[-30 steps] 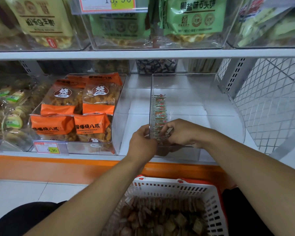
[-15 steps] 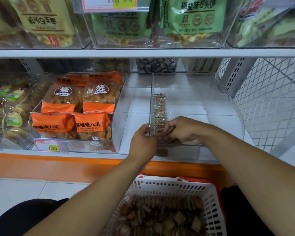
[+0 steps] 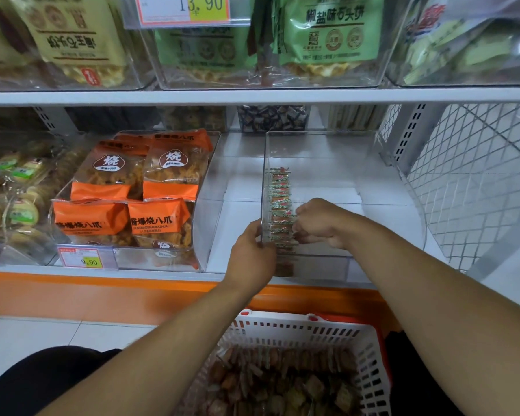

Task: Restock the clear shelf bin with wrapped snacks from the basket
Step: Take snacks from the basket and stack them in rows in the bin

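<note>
With your left hand (image 3: pixel 252 253) gripping the clear bin (image 3: pixel 327 151) at its front left corner near the shelf's front edge, keep your right hand (image 3: pixel 318 223), fingers curled on the wrapped snacks (image 3: pixel 279 202), pressing them upright against the left wall.

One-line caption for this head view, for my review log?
Left hand steadies the clear plastic shelf bin while right hand aligns a row of small wrapped snacks inside.
</note>
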